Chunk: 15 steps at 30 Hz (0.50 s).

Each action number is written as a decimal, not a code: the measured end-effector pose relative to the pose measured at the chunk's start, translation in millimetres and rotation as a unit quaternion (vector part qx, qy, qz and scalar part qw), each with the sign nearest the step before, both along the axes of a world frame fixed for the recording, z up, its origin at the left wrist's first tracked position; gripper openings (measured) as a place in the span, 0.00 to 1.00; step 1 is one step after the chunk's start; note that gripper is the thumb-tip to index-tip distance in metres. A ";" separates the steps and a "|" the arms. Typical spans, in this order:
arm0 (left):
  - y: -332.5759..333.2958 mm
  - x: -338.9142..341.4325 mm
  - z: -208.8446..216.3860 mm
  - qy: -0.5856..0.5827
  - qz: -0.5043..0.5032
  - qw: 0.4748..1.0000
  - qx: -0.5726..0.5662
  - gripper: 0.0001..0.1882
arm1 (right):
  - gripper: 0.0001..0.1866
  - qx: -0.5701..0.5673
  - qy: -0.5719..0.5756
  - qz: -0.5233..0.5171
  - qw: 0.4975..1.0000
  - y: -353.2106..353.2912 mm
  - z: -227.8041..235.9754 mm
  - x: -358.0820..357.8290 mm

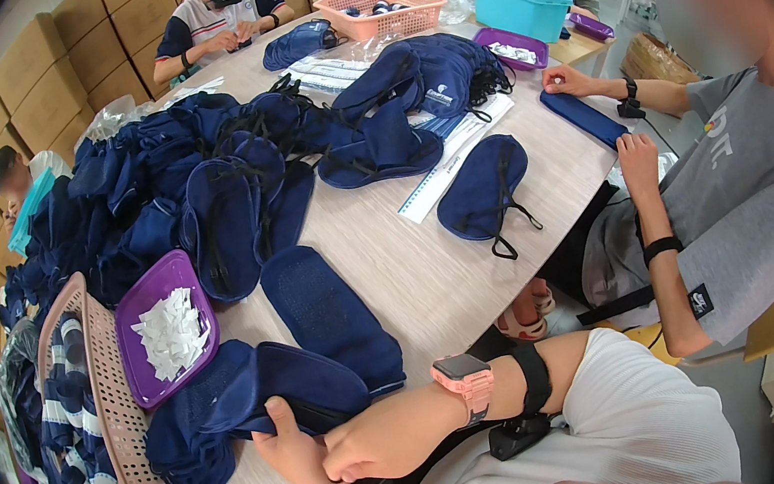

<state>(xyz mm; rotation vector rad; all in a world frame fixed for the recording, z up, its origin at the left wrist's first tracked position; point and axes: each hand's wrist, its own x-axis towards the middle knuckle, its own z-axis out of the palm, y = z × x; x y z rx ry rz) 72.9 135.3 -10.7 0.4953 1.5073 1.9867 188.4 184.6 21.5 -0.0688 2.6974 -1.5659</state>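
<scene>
Low at the table's near edge, my left hand (pixel 288 452) has its thumb raised against a navy fabric slipper (pixel 313 380) and seems to grip its edge; its other fingers are mostly hidden. My right hand (pixel 364 448) crosses over beside my left wrist with fingers curled; what they hold, if anything, is hidden. Under and left of that slipper lie more navy slippers (pixel 195 465). Just beyond, another rests with its dotted sole (pixel 328 317) up. A purple tray (pixel 129 354) of white paper slips (pixel 170 332) stands close by.
A pink basket (pixel 101 389) of rolled navy-and-white cloth items stands left. A large navy slipper pile (pixel 134 181) covers the far left. One slipper with black elastic (pixel 485 188) lies right of centre. A co-worker's hands (pixel 638 157) hold a navy strip at the right edge.
</scene>
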 end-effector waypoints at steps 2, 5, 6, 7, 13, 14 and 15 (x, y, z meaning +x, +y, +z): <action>-4.6 -6.1 -10.4 0.024 -0.033 0.999 0.009 0.12 | 0.09 -0.067 0.030 -0.063 0.995 -0.6 4.3 -2.0; -9.4 -11.3 -26.8 0.021 -0.097 0.995 0.024 0.10 | 0.09 -0.093 0.152 -0.182 0.967 -6.2 1.6 -4.5; -8.8 -9.5 -36.8 -0.017 -0.079 0.996 0.043 0.09 | 0.09 -0.069 0.176 -0.225 0.956 -6.2 -3.1 -8.6; -6.7 -4.3 -36.8 -0.056 -0.064 0.994 0.063 0.07 | 0.09 -0.055 0.223 -0.249 0.941 -2.5 -4.6 -12.3; -6.9 -1.3 -29.0 0.034 -0.111 0.989 0.096 0.04 | 0.08 -0.071 0.213 -0.327 0.918 -2.1 -8.4 -15.4; -7.0 -1.3 -29.0 0.033 -0.113 0.989 0.085 0.04 | 0.09 -0.004 0.245 -0.341 0.908 -0.3 -12.2 -16.7; -6.7 0.1 -26.7 0.032 -0.114 0.989 0.085 0.04 | 0.09 0.064 0.275 -0.353 0.892 0.6 -14.2 -17.3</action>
